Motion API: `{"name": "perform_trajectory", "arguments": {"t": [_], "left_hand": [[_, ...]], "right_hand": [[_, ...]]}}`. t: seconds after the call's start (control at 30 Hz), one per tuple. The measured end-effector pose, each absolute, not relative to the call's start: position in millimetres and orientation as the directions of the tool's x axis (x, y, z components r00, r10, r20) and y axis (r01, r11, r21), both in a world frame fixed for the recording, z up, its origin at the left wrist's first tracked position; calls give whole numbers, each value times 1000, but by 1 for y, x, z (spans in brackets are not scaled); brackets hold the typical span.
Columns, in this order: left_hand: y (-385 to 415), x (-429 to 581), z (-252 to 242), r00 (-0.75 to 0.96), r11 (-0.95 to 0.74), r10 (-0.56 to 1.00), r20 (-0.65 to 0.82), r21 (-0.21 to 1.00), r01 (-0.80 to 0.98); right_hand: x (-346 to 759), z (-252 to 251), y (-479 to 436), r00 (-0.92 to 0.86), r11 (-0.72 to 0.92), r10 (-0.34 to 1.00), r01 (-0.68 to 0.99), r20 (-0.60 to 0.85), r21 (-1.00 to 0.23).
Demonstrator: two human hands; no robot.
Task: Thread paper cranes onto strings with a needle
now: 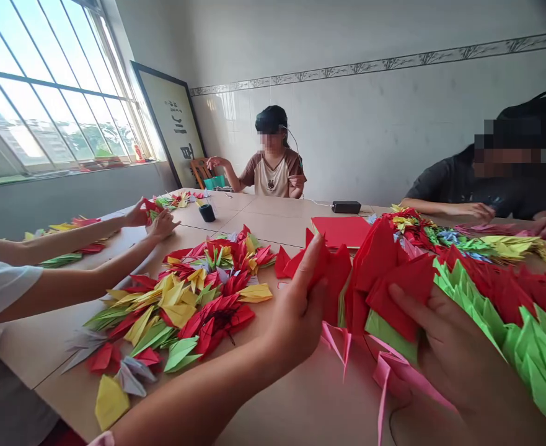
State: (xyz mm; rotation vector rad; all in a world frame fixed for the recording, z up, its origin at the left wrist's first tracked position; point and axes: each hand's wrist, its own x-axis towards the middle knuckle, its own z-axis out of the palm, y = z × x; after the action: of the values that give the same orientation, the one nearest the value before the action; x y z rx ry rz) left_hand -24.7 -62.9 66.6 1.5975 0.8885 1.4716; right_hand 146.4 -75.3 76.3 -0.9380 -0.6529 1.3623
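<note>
Red and green folded paper pieces [375,272] are gathered in a bunch between my two hands, above the table's near side. My left hand [300,310] presses on the bunch's left side, its fingers partly hidden behind the red paper. On the right side, my right hand [444,341] is closed on the bunch, thumb lying over a red piece. Pink paper strips [393,365] and a dark thread hang below the bunch. A long row of green and red folded pieces [519,328] runs along the table to the right of my right hand.
A loose heap of red, yellow, green and grey folded pieces [175,297] covers the table's left part. Behind my hands lies a red paper stack [340,230]. A black thread spool [206,213] and black box [346,207] stand farther back. Three other people sit around the table.
</note>
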Motion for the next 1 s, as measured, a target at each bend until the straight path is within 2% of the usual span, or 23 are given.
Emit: {"name": "perform_trajectory", "arguments": {"t": [0.07, 0.17, 0.27, 0.37, 0.43, 0.5, 0.57, 0.63, 0.7, 0.73, 0.77, 0.83, 0.87, 0.93, 1.0], "left_hand": [[-63, -25, 70, 53, -442, 896, 441, 897, 9], [-63, -24, 76, 19, -360, 931, 366, 922, -142], [-63, -24, 80, 176, -223, 944, 280, 931, -288], [-60, -27, 80, 309, -122, 932, 188, 968, -221], [-56, -30, 80, 254, -113, 959, 128, 991, -72], [-52, -32, 80, 148, -140, 981, 129, 988, 67], [-54, -30, 78, 155, -178, 975, 162, 979, 100], [-62, -24, 75, 318, -179, 931, 180, 983, -33], [-73, -16, 69, 490, -101, 847, 204, 968, -229], [-78, -12, 67, 512, -56, 834, 206, 955, -292], [-81, -9, 64, 504, -8, 842, 193, 938, -345], [-82, -5, 62, 420, 106, 903, 95, 896, -431], [-80, -4, 62, 374, 166, 927, 26, 866, -472], [-74, -4, 64, 292, 243, 952, -93, 810, -534], [-67, -6, 68, 246, 260, 959, -143, 791, -554]], "right_hand": [[147, 81, -77, 134, -14, 986, -539, -102, -842], [148, 87, -78, 122, -16, 987, -583, -107, -812], [150, 86, -78, 127, 22, 990, -573, -62, -819], [153, 84, -78, 121, 70, 993, -511, 9, -857], [157, 83, -77, 189, 196, 973, -383, 131, -903], [160, 82, -77, 321, 398, 879, -82, 354, -914], [158, 80, -79, 369, 514, 705, 321, 605, -795], [150, 73, -82, 238, 538, 566, 618, 789, -573], [134, 63, -87, 1, 574, 506, 747, 863, -336], [126, 58, -90, -100, 581, 493, 778, 864, -241], [117, 53, -94, -157, 578, 506, 792, 848, -198], [105, 50, -102, -216, 599, 552, 775, 805, -204], [102, 52, -106, -220, 620, 574, 745, 789, -243], [105, 60, -113, -213, 659, 641, 646, 737, -385], [117, 72, -116, -170, 617, 749, 531, 640, -581]]}}
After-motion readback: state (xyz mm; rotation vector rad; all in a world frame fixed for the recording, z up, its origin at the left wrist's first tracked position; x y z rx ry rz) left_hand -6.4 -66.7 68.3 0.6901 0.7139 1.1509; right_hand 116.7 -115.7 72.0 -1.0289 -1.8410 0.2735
